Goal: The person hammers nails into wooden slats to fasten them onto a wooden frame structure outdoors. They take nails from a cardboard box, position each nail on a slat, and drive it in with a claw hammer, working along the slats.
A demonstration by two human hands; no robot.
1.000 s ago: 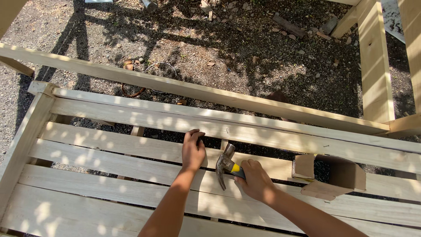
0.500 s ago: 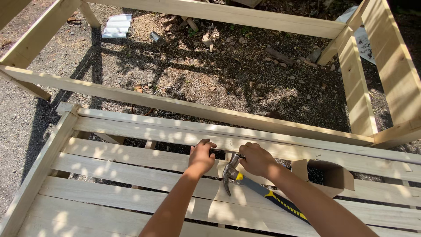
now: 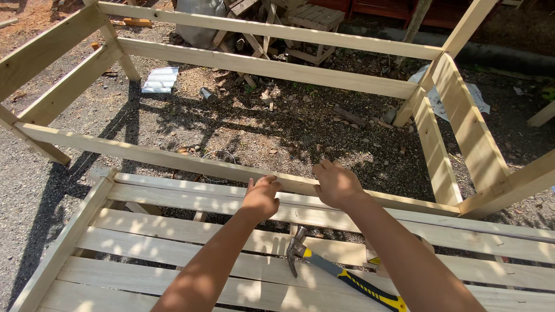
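Both hands press flat on the pale wooden top slat (image 3: 191, 199): left hand (image 3: 261, 198) with curled fingers, right hand (image 3: 337, 185) with fingers spread, grasping nothing. The yellow-and-black claw hammer (image 3: 341, 275) lies free at five o'clock of them.

pale wooden rail (image 3: 173, 163) | long, level | atop slatted panel's far edge

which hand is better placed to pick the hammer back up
Probably the right hand: the hammer lies on the slats just under the right forearm, handle toward that side. The left hand rests on the top slat, further off.
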